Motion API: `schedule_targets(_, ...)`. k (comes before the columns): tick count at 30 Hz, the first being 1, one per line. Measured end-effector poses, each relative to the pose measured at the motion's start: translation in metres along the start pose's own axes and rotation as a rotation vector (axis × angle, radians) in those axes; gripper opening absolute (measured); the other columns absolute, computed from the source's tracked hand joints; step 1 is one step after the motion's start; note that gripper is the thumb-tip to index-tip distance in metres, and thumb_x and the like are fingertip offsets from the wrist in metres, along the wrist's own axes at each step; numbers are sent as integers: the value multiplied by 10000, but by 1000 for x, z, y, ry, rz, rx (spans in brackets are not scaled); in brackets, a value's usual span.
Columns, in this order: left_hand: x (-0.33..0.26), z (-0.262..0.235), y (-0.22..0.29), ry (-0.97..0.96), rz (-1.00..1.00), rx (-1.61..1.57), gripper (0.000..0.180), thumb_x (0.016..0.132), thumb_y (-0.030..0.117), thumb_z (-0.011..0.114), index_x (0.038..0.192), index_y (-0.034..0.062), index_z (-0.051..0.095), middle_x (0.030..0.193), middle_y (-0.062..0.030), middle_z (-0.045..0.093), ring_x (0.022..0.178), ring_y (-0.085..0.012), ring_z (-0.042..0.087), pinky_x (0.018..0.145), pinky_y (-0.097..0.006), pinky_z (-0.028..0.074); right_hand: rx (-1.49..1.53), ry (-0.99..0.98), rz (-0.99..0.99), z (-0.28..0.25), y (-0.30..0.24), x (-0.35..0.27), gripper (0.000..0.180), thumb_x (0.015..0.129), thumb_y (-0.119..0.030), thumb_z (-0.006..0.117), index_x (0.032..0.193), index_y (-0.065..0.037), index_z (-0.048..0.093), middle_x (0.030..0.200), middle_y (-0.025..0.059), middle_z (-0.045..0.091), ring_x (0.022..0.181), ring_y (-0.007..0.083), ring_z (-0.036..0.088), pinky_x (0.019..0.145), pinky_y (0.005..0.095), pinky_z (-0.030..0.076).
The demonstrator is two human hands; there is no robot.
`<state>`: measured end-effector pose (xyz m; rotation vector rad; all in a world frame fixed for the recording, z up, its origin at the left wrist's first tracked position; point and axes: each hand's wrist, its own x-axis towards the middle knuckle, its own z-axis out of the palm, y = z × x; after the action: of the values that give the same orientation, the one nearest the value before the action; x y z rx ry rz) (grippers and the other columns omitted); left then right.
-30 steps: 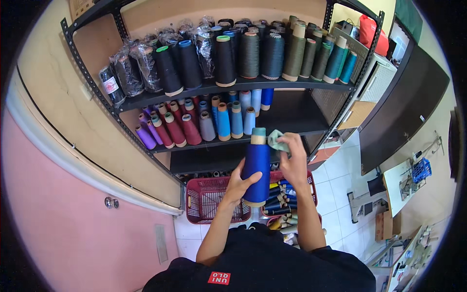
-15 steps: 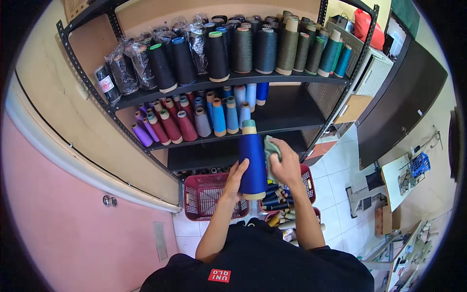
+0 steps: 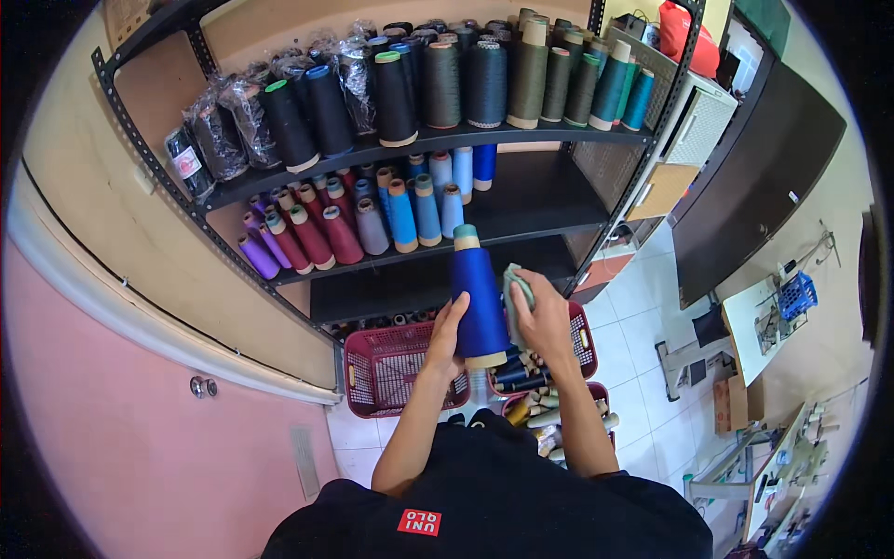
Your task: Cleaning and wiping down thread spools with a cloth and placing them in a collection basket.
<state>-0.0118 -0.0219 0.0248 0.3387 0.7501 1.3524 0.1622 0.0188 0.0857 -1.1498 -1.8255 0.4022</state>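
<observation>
Gripping blue cone in left hand | clutching green cloth in right hand | since lowered from cone's top to right side

Textile workshop, black shelves, many thread cones

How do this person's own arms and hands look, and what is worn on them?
Both the left hand and the right hand are bare, with no gloves and no visible watch or bracelet. The forearms are uncovered too. The black top has black sleeves, and a small red rectangular patch with white lettering.
</observation>
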Motion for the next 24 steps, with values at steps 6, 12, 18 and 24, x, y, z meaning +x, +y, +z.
schedule_targets(6, 12, 2, -15, -21, -10, -8, 548, 1049, 540, 708, 1341, 78, 664, 1177, -91, 761, 981, -200, 768, 883, -399, 653, -12, -97, -107, -11, -29, 0, 264, 1059, -149, 672, 1295, -31, 691, 1078, 205, 702, 967, 419, 739, 838, 455, 578)
schedule_targets(12, 18, -11, -20, -48, -3, 123, 543, 1039, 514, 738, 1362, 85, 655, 1188, -60, 750, 1016, -168, 751, 898, -371, 639, 42, 4, -40, 0, 8, -15, 264, 1074, -166, 664, 1299, -38, 711, 1164, 214, 755, 1037, 422, 751, 903, 443, 591)
schedule_targets(18, 9, -4, -12, -41, -77, -5, 558, 1027, 516, 751, 1365, 84, 654, 1179, -64, 744, 1019, -173, 747, 897, -366, 638, -4, 30, -31, -13, -24, 4, 292, 1054, -139, 682, 1328, -36, 691, 1032, 202, 693, 923, 416, 727, 806, 440, 575)
schedule_targets(24, 9, -17, -15, -13, -17, 122, 588, 1018, 478, 781, 1426, 82, 630, 1212, -55, 731, 1054, -153, 734, 913, -348, 628, -21, -37, -116, 13, -1, -6, 293, 1059, -181, 666, 1335, -87, 705, 1020, 189, 677, 879, 427, 711, 740, 503, 570)
